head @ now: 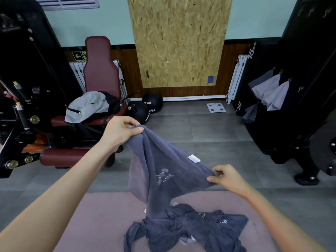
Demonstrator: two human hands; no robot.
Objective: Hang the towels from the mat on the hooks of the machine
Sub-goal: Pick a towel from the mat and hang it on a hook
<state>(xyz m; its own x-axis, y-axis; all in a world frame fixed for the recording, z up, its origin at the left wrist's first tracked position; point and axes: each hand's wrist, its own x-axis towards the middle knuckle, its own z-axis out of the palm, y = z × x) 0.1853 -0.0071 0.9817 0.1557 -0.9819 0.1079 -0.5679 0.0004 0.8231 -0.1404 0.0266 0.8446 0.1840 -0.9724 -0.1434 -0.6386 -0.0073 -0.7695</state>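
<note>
My left hand (pixel 121 131) is raised in front of me, thumb and fingers pinching one bunched corner of a dark grey towel (pixel 163 166). My right hand (pixel 227 177) sits lower and nearer to me, pinching another edge of the same towel between thumb and fingertips, so the cloth stretches slanting between my two hands. A white label and some pale lettering show on it. Its bottom end hangs down to the pile of towels (pixel 190 226), which lies crumpled on the pink mat (pixel 101 215) just below me; I cannot tell how many are in the heap.

The mat lies on a grey tiled floor (pixel 209 131). To my right stands the black machine (pixel 300 60), where several towels (pixel 271 91), light and dark grey, already hang from its hooks (pixel 290 79). To my left is a maroon padded seat (pixel 100 70) with a grey jacket (pixel 87 106) on it. Two black medicine balls (pixel 152 100) and a white scale (pixel 216 107) sit by the far wall.
</note>
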